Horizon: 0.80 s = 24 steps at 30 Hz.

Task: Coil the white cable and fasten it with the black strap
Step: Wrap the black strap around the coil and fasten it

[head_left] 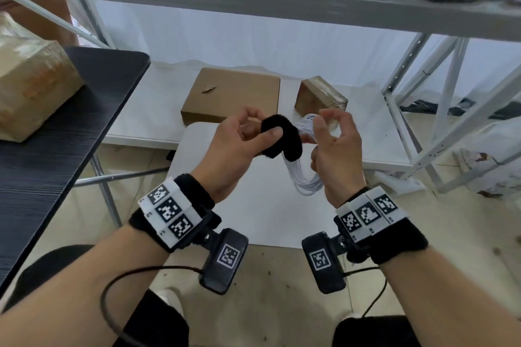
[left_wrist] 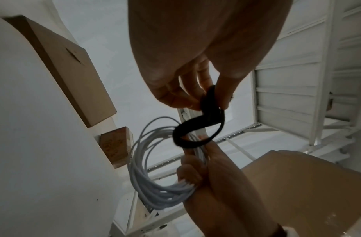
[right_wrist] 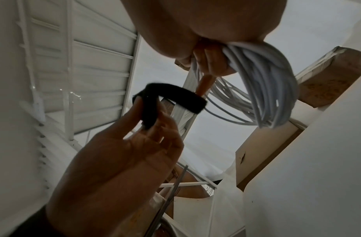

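Observation:
The white cable (head_left: pixel 306 180) is coiled into a bundle of several loops that hangs from my right hand (head_left: pixel 327 132), whose fingers grip it at the top. In the right wrist view the coil (right_wrist: pixel 267 89) fans out below the curled fingers (right_wrist: pixel 208 62). My left hand (head_left: pixel 265 127) pinches the fuzzy black strap (head_left: pixel 282 139) between thumb and fingers, just left of the coil. In the left wrist view the strap (left_wrist: pixel 195 136) curves in a loop from my left fingertips (left_wrist: pixel 181 99) down to the right hand (left_wrist: pixel 216 173) at the bundle (left_wrist: pixel 147 179). Both hands are raised above the white surface (head_left: pixel 253 211).
A flat cardboard box (head_left: pixel 231 96) and a small taped box (head_left: pixel 320 96) lie on the low white shelf behind my hands. A black table (head_left: pixel 70 127) with a wrapped parcel (head_left: pixel 28 87) stands to the left. White rack uprights (head_left: pixel 451 93) rise on the right.

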Each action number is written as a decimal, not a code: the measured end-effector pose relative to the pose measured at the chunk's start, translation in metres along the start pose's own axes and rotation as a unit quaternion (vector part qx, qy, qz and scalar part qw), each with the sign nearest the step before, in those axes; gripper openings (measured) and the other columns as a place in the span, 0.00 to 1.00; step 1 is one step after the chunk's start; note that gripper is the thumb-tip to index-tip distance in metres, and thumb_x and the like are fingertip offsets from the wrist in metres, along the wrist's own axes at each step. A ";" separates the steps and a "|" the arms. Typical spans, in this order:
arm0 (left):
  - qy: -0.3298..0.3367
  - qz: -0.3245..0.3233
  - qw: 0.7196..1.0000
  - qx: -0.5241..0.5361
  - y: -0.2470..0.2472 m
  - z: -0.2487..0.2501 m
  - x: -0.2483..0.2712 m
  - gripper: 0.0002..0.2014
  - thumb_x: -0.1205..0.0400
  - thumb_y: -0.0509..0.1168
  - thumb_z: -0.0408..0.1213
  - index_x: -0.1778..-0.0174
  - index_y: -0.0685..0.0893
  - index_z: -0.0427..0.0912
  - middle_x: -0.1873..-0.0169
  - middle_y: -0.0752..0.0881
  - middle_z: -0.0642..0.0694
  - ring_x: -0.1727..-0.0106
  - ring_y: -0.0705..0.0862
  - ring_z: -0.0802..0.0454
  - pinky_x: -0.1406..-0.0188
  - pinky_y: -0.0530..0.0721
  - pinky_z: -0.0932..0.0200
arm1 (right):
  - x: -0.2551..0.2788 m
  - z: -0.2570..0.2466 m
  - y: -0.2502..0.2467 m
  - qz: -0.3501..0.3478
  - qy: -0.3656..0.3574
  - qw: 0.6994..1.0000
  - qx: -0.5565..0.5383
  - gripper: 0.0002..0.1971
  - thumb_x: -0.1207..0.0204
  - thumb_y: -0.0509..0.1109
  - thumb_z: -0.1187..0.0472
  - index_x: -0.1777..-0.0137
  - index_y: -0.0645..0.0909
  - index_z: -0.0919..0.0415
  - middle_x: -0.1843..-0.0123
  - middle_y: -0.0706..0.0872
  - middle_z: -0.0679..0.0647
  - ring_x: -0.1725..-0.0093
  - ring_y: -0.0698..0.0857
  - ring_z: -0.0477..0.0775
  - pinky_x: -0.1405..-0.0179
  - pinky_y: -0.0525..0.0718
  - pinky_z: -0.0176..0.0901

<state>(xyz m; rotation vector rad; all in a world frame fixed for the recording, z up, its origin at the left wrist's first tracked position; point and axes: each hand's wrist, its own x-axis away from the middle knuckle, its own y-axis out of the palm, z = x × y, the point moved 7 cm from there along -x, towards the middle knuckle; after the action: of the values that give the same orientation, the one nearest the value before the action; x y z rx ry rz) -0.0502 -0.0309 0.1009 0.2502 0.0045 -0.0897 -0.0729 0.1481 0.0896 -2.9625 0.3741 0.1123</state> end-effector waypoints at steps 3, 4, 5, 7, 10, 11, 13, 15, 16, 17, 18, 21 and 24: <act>-0.021 -0.025 0.999 0.002 0.014 -0.007 0.002 0.10 0.17 0.68 0.25 0.52 0.72 0.41 0.58 0.91 0.42 0.57 0.86 0.47 0.60 0.81 0.59 | 0.009 -0.011 0.001 -0.015 -0.053 0.998 0.024 0.06 0.15 0.66 0.54 0.44 0.84 0.50 0.66 0.86 0.46 0.72 0.82 0.46 0.69 0.79 0.47; -0.026 -0.032 0.999 -0.009 0.018 -0.009 0.003 0.10 0.16 0.68 0.26 0.53 0.72 0.42 0.59 0.91 0.42 0.57 0.85 0.46 0.61 0.81 0.58 | 0.012 -0.014 0.002 -0.026 -0.062 0.997 0.030 0.07 0.15 0.66 0.55 0.46 0.86 0.50 0.66 0.87 0.46 0.71 0.84 0.48 0.68 0.80 0.48; -0.026 -0.038 0.999 -0.022 0.022 -0.011 0.003 0.10 0.16 0.67 0.26 0.55 0.73 0.42 0.60 0.90 0.43 0.58 0.84 0.45 0.63 0.80 0.58 | 0.014 -0.014 0.003 -0.035 -0.067 0.997 0.035 0.07 0.15 0.66 0.54 0.47 0.87 0.50 0.64 0.88 0.46 0.68 0.86 0.50 0.66 0.83 0.51; -0.013 -0.035 0.998 -0.054 0.027 -0.012 0.003 0.11 0.15 0.66 0.25 0.58 0.74 0.41 0.66 0.87 0.46 0.64 0.85 0.50 0.67 0.81 0.61 | 0.015 -0.013 0.003 -0.050 -0.071 0.995 0.040 0.09 0.17 0.67 0.52 0.49 0.89 0.50 0.57 0.91 0.46 0.57 0.90 0.53 0.53 0.88 0.59; 0.010 -0.029 0.994 -0.101 0.032 -0.010 0.003 0.11 0.16 0.66 0.23 0.61 0.74 0.38 0.70 0.81 0.45 0.71 0.81 0.54 0.68 0.80 0.60 | 0.014 -0.011 -0.001 -0.056 -0.072 0.995 0.046 0.10 0.17 0.66 0.52 0.49 0.89 0.52 0.57 0.91 0.45 0.58 0.89 0.47 0.55 0.86 0.52; 0.015 -0.034 0.993 -0.110 0.034 -0.010 0.002 0.10 0.16 0.67 0.24 0.61 0.75 0.38 0.70 0.81 0.44 0.71 0.81 0.53 0.67 0.80 0.58 | 0.014 -0.011 -0.003 -0.060 -0.069 0.995 0.041 0.10 0.16 0.66 0.54 0.49 0.89 0.53 0.61 0.90 0.44 0.64 0.86 0.42 0.62 0.83 0.45; 0.022 -0.049 0.991 -0.120 0.038 -0.008 0.003 0.09 0.15 0.67 0.28 0.60 0.77 0.41 0.69 0.84 0.46 0.69 0.84 0.52 0.65 0.82 0.56 | 0.013 -0.009 -0.006 -0.072 -0.040 0.996 0.017 0.10 0.14 0.66 0.57 0.48 0.89 0.58 0.69 0.85 0.42 0.74 0.80 0.39 0.71 0.75 0.32; 0.029 -0.061 0.990 -0.122 0.042 -0.007 0.004 0.06 0.15 0.67 0.30 0.57 0.79 0.43 0.66 0.88 0.47 0.66 0.87 0.49 0.63 0.84 0.55 | 0.014 -0.006 -0.006 -0.089 -0.001 0.996 -0.015 0.11 0.13 0.65 0.59 0.47 0.89 0.61 0.73 0.83 0.42 0.79 0.77 0.39 0.79 0.72 0.29; 0.036 -0.065 0.990 -0.123 0.043 -0.005 0.003 0.06 0.15 0.66 0.29 0.54 0.81 0.43 0.65 0.88 0.48 0.65 0.88 0.49 0.63 0.86 0.55 | 0.014 -0.005 -0.006 -0.095 0.011 0.995 -0.023 0.11 0.13 0.65 0.59 0.47 0.89 0.61 0.74 0.83 0.44 0.80 0.77 0.40 0.81 0.71 0.31; 0.043 -0.067 0.989 -0.127 0.044 -0.004 0.002 0.06 0.15 0.66 0.28 0.52 0.82 0.44 0.64 0.88 0.50 0.63 0.89 0.49 0.62 0.87 0.55 | 0.014 -0.005 -0.006 -0.097 0.017 0.995 -0.027 0.11 0.13 0.66 0.59 0.48 0.89 0.62 0.74 0.84 0.47 0.80 0.77 0.41 0.82 0.71 0.32; 0.050 -0.069 0.987 -0.133 0.045 -0.003 0.002 0.08 0.15 0.66 0.27 0.50 0.83 0.45 0.65 0.88 0.53 0.62 0.89 0.50 0.62 0.87 0.56 | 0.013 -0.007 -0.006 -0.095 0.016 0.995 -0.031 0.10 0.13 0.66 0.59 0.48 0.89 0.62 0.72 0.85 0.49 0.79 0.78 0.41 0.82 0.71 0.31; 0.058 -0.070 0.988 -0.125 0.045 -0.001 -0.001 0.10 0.16 0.67 0.25 0.48 0.86 0.46 0.65 0.87 0.56 0.64 0.87 0.53 0.65 0.86 0.58 | 0.012 -0.011 -0.009 -0.076 0.001 0.997 -0.030 0.08 0.14 0.67 0.62 0.50 0.88 0.62 0.69 0.86 0.51 0.77 0.78 0.37 0.77 0.72 0.26; 0.064 -0.051 0.994 -0.073 0.039 0.003 -0.001 0.07 0.15 0.67 0.29 0.49 0.87 0.46 0.60 0.88 0.50 0.63 0.85 0.54 0.64 0.85 0.61 | 0.012 -0.011 -0.010 -0.059 -0.012 0.998 -0.004 0.07 0.15 0.68 0.59 0.51 0.88 0.57 0.64 0.88 0.50 0.72 0.82 0.38 0.73 0.73 0.28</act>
<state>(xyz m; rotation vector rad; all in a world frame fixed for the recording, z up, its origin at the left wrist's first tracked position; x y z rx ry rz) -0.0481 0.0060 0.1135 0.1083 0.1509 -0.1733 -0.0583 0.1530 0.1007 -2.9786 0.1943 0.1350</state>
